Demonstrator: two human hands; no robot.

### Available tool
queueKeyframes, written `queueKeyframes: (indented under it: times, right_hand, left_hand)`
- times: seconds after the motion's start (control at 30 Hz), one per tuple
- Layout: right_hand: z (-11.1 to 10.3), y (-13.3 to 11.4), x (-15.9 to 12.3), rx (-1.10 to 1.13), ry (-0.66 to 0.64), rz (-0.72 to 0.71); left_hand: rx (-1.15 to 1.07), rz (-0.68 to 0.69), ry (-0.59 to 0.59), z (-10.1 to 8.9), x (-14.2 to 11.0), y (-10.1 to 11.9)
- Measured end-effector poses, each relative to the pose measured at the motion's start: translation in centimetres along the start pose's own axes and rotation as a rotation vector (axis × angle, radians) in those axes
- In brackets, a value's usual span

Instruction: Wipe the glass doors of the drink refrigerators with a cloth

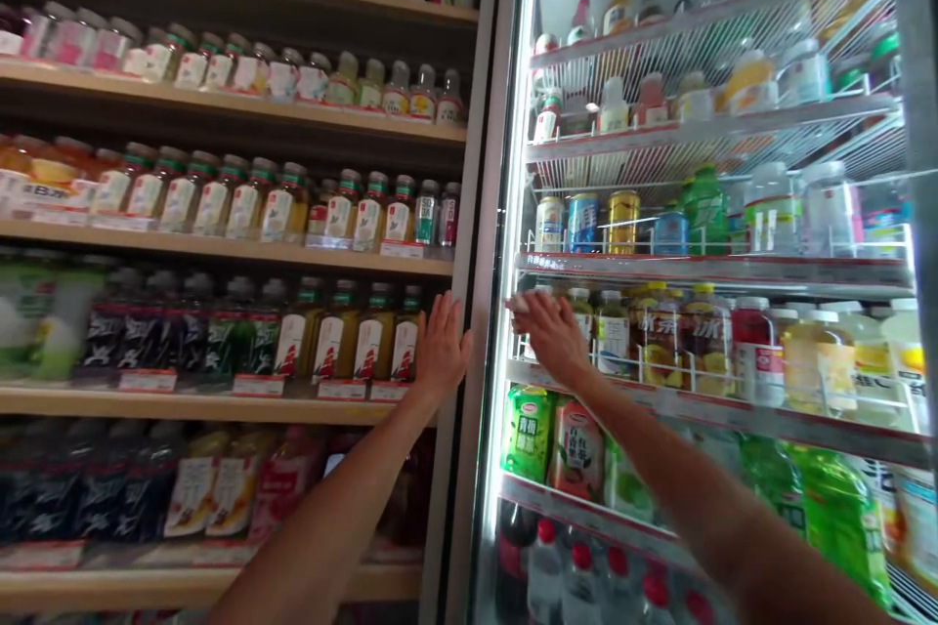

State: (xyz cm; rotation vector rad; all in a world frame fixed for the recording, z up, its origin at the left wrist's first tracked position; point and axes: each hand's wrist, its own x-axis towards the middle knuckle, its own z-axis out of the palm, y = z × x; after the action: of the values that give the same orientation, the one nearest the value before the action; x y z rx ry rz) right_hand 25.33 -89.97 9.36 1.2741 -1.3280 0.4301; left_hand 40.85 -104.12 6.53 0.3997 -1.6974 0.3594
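Observation:
My left hand (444,347) reaches up with its fingers stretched and holds nothing. It is beside the metal upright (467,312) between the wooden shelving and the lit drinks cooler, near the bottles with a red sail-like label (405,342). Whether it touches the upright, I cannot tell. My right hand (551,337) is raised at the cooler's left side, in front of a shelf of bottled drinks (614,332). A small pale thing (519,303) shows under its fingertips, too blurred to name.
Rows of bottles fill the wooden shelves (220,400) on the left. Inside the cooler, wire-railed shelves (703,269) carry cans, bottles and green cartons (528,430). Red-capped bottles (581,571) stand low down. A bright light strip (517,166) runs along the cooler's left edge.

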Motion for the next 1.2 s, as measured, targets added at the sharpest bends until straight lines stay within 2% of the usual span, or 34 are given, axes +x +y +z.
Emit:
queueKeyframes:
  times: [0.1, 0.17, 0.2, 0.27, 0.37, 0.43, 0.47, 0.53, 0.63, 0.7, 0.77, 0.87, 0.93, 0.97, 1.03, 1.13, 1.2]
  right_hand:
    - [-1.0, 1.8, 4.1, -0.042, 0.092, 0.186]
    - [-0.6, 1.3, 4.8, -0.043, 0.079, 0.153]
    - [0.0, 0.4, 4.1, -0.034, 0.057, 0.102]
    - [1.9, -2.2, 0.7, -0.008, -0.002, -0.017]
    - [4.4, -6.1, -7.0, 0.045, -0.091, -0.208]
    - [4.6, -7.3, -10.8, 0.075, -0.15, -0.339]
    - [4.4, -7.2, -11.6, 0.08, -0.165, -0.386]
    - [3.3, -6.0, -11.1, 0.054, -0.156, -0.381]
    - [1.6, -3.3, -8.2, -0.035, -0.067, -0.17]
    - [1.1, -2.7, -8.0, -0.07, -0.028, -0.081]
    - [1.3, -3.4, -10.5, -0.069, -0.022, -0.119]
    - [1.9, -5.0, -17.1, -0.025, -0.08, -0.294]
    - [1.2, -4.5, -20.0, -0.004, -0.126, -0.391]
    - [0.5, -3.5, -20.4, -0.01, -0.144, -0.39]
    - [-1.7, -0.5, -19.4, -0.062, -0.146, -0.254]
    - [-4.7, 3.9, -16.7, -0.177, -0.072, 0.095]
    - [-5.5, 4.9, -16.6, -0.198, -0.043, 0.15]
  left_hand:
    - [0.017, -0.017, 0.028, -0.6, 0.0, -1.5]
    - [0.025, -0.012, 0.03, -0.5, -0.6, -2.0]
    - [0.026, -0.007, 0.024, -0.4, -1.1, -2.2]
    - [0.025, -0.006, 0.011, 0.1, -2.8, -2.2]
    - [0.016, -0.007, -0.03, 0.9, -6.0, -1.8]
    - [0.017, 0.014, -0.075, 1.1, -7.9, -1.3]
    - [0.021, 0.029, -0.097, 1.0, -8.7, -1.1]
    - [0.036, 0.054, -0.131, 0.8, -9.6, -0.7]
    - [0.073, 0.063, -0.155, 0.3, -9.7, -0.1]
    - [0.091, 0.071, -0.154, 0.3, -9.6, 0.5]
    - [0.086, 0.093, -0.147, 0.6, -9.7, 1.4]
    - [0.042, 0.136, -0.141, 1.5, -10.5, 3.3]
    - [-0.004, 0.168, -0.15, 2.1, -11.1, 4.5]
    - [-0.03, 0.181, -0.154, 2.4, -11.3, 5.1]
    - [-0.084, 0.191, -0.156, 3.1, -11.3, 6.1]
    - [-0.168, 0.185, -0.139, 4.1, -10.9, 8.1]
    - [-0.251, 0.193, -0.112, 4.5, -11.1, 10.2]
